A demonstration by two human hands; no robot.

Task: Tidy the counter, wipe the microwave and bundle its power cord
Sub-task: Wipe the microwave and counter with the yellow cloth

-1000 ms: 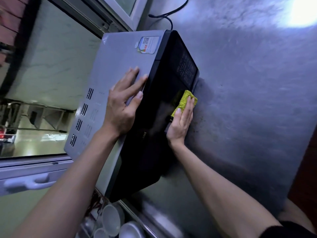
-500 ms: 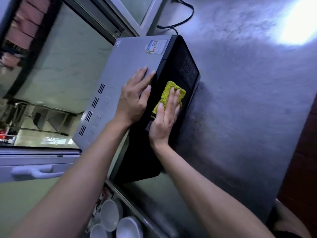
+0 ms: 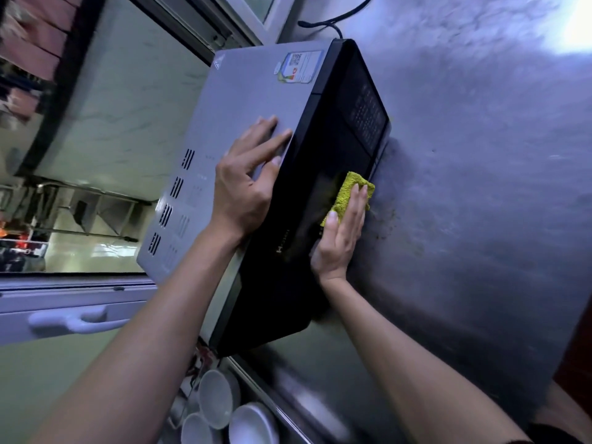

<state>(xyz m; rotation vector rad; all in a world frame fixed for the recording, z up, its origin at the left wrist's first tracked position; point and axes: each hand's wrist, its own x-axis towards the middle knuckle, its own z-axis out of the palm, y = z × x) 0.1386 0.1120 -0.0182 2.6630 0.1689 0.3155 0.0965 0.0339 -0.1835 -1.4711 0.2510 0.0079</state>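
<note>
Left hand (image 3: 246, 187) lies spread, fingers straight, flat on the grey top of the microwave (image 3: 256, 100) near its front edge; right hand (image 3: 342, 232), just beside it, presses a yellow-green cloth (image 3: 347, 190) with straight fingers against the black door, at the door's lower edge next to the steel counter (image 3: 480, 187). Power cord (image 3: 333, 19) trails on the counter beyond both hands, behind the microwave. White bowls (image 3: 217, 398) sit below the left forearm, off the counter edge.
</note>
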